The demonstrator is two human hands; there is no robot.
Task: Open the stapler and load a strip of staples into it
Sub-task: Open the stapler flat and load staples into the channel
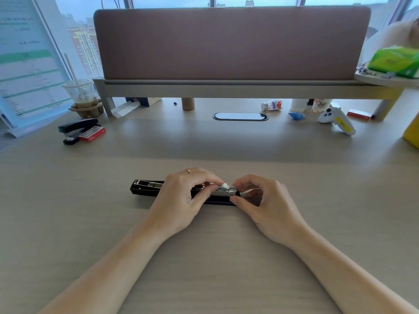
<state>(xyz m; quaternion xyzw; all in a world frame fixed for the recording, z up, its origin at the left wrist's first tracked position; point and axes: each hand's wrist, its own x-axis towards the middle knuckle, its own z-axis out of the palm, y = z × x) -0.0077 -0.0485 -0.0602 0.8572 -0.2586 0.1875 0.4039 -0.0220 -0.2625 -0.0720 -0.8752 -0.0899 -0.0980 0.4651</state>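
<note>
- Head camera view, lower centre of the frame: my two forearms reach in over the pale desk (204,279) toward one black stapler (148,189) lying opened flat, its metal channel facing up.
- My left hand (181,198) rests over the middle of the stapler, its fingertips (214,188) pinching a small pale piece at the channel's right end; whether that is the pusher or a staple strip I cannot tell.
- My right hand (265,200) is curled at the right end, thumb and forefinger pressed against the stapler's tip to steady it.
- Step in hand, as I judge it: the stapler is open and loading is underway; next, the strip must sit straight in the channel before the top closes.
- Left of the frame, farther back: one second stapler (77,129) beside one red staple box (91,134).
- Upper left: one plastic cup (79,92).
- Upper right: one more red box (360,114) and one green tissue pack (394,61).
</note>
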